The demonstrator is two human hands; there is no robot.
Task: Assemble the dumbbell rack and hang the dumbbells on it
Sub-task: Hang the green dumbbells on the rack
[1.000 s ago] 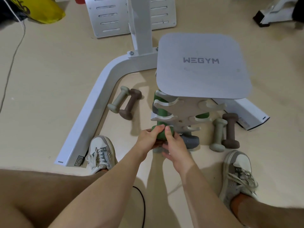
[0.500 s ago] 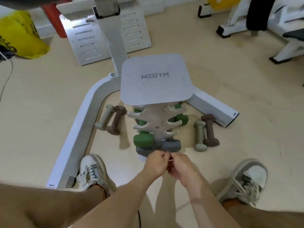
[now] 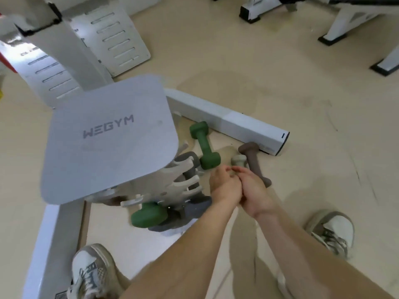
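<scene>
The white dumbbell rack [image 3: 172, 186] stands under its grey WEGYM top plate [image 3: 108, 139]. A green dumbbell [image 3: 149, 214] and grey dumbbells [image 3: 194, 209] hang low on its near side. Another green dumbbell [image 3: 205, 145] shows at the rack's far right; whether it rests on a hook is unclear. A sage dumbbell [image 3: 238, 159] and a brown dumbbell [image 3: 251, 155] lie on the floor to the right. My left hand [image 3: 224, 186] and my right hand [image 3: 253, 190] are pressed together right over the sage dumbbell and hide most of it. Any grip is hidden.
A white machine base beam [image 3: 233, 124] runs behind the dumbbells, and another beam [image 3: 49, 244] runs along the left. My shoes [image 3: 92, 270] [image 3: 332, 231] flank the rack. A white bench frame [image 3: 345, 20] stands at the far right, and a slotted white panel [image 3: 116, 39] stands behind the rack.
My hands let go of the green dumbbell on the rack, drew back, then moved right over the sage and brown dumbbells. The view swung round the rack.
</scene>
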